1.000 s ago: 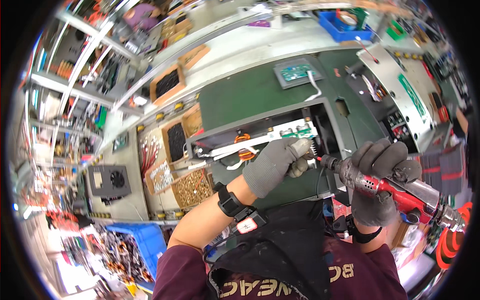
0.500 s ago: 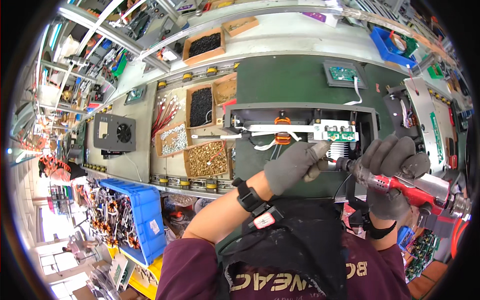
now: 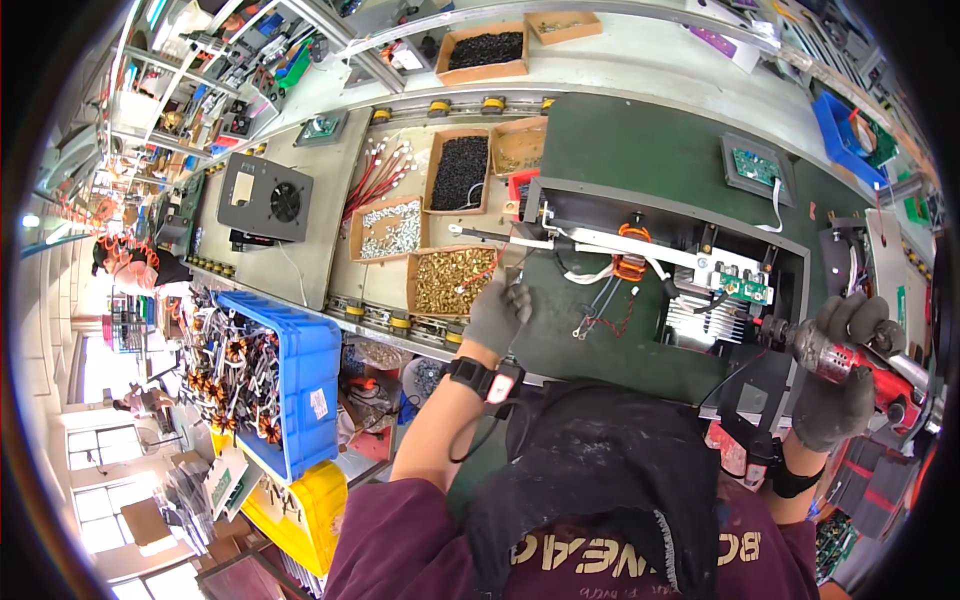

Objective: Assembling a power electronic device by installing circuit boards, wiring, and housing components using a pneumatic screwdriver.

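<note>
Right fingers [image 3: 848, 318] around the red power driver [image 3: 892, 390].

The case [image 3: 690, 221] lies on the bench mat [image 3: 640, 140], with a coil [image 3: 630, 258] near its middle and a circuit board [image 3: 745, 287] in its right half. Behind its right half lies a panel [image 3: 755, 168]. Left of it sit parts boxes [image 3: 520, 130] and, farther left, a fan unit [image 3: 255, 200]; a crate [image 3: 308, 385] stands to its front left. At its right end — a power driver [image 3: 828, 357].
</note>
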Demonstrator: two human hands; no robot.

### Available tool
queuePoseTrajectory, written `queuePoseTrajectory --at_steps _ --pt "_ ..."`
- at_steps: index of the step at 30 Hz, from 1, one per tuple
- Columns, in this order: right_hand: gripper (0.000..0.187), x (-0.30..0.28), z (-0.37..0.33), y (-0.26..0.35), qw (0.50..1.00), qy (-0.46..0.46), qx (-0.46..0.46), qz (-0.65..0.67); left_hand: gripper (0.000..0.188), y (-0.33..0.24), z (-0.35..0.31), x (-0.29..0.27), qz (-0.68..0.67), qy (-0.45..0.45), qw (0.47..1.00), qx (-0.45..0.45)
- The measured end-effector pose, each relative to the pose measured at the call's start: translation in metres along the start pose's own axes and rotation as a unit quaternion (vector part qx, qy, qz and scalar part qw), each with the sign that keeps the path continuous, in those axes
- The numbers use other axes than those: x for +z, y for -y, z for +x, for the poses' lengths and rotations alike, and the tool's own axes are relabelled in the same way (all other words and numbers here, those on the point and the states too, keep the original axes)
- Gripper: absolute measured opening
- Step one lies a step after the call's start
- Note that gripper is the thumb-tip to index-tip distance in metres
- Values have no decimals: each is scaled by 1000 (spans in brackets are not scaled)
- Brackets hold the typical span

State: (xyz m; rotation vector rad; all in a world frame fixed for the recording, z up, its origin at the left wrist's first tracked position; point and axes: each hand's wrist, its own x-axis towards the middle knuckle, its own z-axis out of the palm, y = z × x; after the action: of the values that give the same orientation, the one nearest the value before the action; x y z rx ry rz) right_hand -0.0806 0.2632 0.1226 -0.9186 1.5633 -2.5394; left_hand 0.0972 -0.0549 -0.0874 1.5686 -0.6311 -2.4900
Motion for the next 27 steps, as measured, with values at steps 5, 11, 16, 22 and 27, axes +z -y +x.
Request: queuePoseTrajectory --at_steps 5,11,16,22,27 --pt "32 4 -3 2 1000 20 -18 -13 31 -19 -26 44 3 118 952 282" --pt "33 -16 -7 13 999 40 -25 -14 20 5 -94 114 512 234 452 692" --pt "30 -35 -7 25 992 -45 -79 -89 23 64 -101 184 559 304 447 629" --pt "32 -41 -5 20 981 -138 -106 -91 13 79 -77 230 576 262 574 520" --pt "38 -49 8 2 971 -136 -156 -121 17 68 -64 244 631 279 582 430"
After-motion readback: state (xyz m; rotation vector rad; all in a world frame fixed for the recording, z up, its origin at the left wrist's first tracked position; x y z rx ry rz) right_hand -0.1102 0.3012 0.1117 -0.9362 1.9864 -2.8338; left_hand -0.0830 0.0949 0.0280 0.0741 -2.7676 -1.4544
